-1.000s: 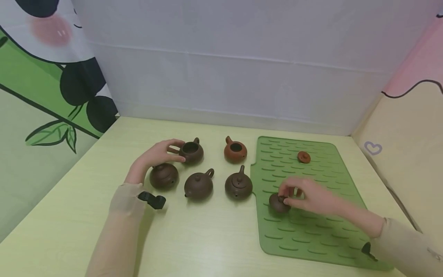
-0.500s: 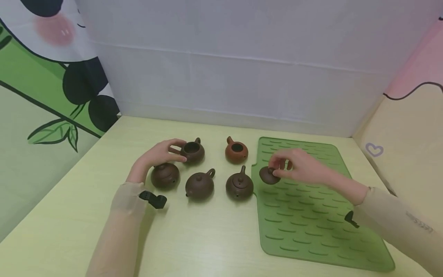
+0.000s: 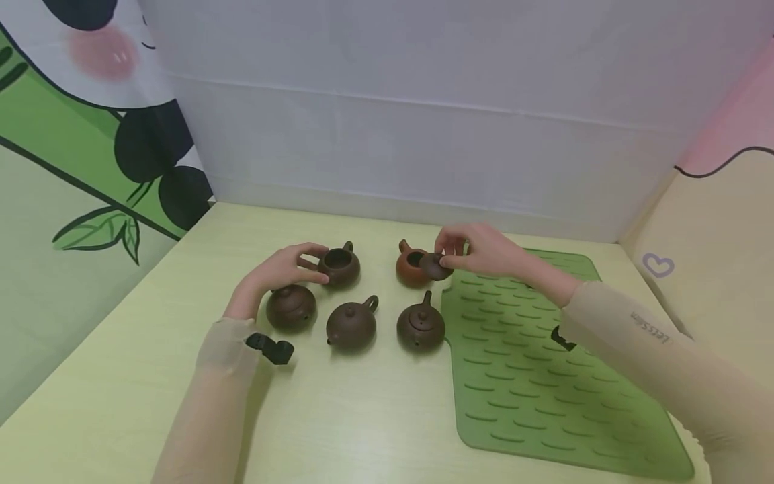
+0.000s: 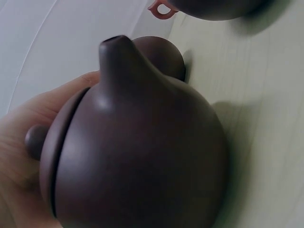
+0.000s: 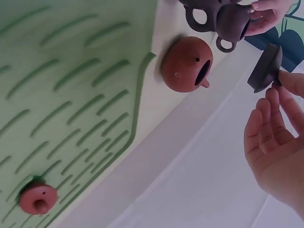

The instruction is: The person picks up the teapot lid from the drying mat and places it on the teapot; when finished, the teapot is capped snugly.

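Note:
My left hand holds a dark brown lidless teapot at its left side, thumb in front and fingers behind. The pot stands upright, its round mouth uncovered. My right hand pinches a dark brown teapot lid by its knob, in the air. From the head view that lid overlaps the right side of a reddish-brown lidless teapot. Beneath my left wrist sits a lidded dark teapot, which fills much of the left wrist view and hides most of the left fingers there.
Two more lidded dark teapots stand in front, one in the middle and one at the mat's left edge. A green ridged mat covers the table's right side. A reddish lid lies on it, hidden by my right arm in the head view.
My right hand has lifted the dark lid from the green mat and carried it back and left to beside the reddish teapot. The left hand stays on its teapot.

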Demonstrator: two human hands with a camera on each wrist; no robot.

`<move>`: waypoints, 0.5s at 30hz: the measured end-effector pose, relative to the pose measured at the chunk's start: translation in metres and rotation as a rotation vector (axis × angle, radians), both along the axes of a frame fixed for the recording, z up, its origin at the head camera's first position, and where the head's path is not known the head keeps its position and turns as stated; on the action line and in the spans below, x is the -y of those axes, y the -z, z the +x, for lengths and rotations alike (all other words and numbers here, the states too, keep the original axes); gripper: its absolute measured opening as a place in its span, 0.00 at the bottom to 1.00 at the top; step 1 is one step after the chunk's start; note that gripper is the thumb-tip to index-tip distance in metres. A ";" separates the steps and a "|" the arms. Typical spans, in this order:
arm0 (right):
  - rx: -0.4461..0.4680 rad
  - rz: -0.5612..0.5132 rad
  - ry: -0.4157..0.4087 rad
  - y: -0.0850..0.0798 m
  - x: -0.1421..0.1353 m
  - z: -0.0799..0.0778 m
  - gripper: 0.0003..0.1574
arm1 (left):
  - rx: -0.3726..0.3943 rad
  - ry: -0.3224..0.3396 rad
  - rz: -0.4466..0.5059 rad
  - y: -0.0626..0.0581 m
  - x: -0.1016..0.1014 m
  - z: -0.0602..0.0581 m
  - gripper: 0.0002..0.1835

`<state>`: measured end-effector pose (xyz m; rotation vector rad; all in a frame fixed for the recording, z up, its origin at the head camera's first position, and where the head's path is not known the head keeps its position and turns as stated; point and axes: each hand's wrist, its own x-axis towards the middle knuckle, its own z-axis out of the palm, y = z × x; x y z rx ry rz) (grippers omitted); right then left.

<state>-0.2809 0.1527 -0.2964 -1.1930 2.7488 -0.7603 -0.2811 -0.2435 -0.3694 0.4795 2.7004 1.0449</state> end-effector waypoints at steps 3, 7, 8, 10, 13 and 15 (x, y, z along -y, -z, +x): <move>-0.011 0.009 -0.009 -0.003 0.013 -0.010 0.06 | 0.001 -0.002 0.004 0.000 0.000 0.000 0.37; -0.010 0.011 -0.017 -0.007 0.032 -0.022 0.07 | 0.002 0.000 0.012 0.001 0.001 0.000 0.37; -0.006 0.011 -0.015 -0.008 0.037 -0.024 0.07 | 0.001 0.001 0.014 0.001 0.001 0.000 0.37; 0.002 0.009 -0.018 -0.010 0.047 -0.030 0.07 | 0.000 0.003 0.023 0.002 0.002 0.000 0.37; 0.010 0.014 -0.017 -0.014 0.062 -0.037 0.07 | -0.001 0.004 0.032 0.002 0.002 -0.001 0.37; 0.020 0.017 -0.012 -0.016 0.072 -0.042 0.07 | -0.001 0.005 0.036 0.002 0.001 -0.001 0.37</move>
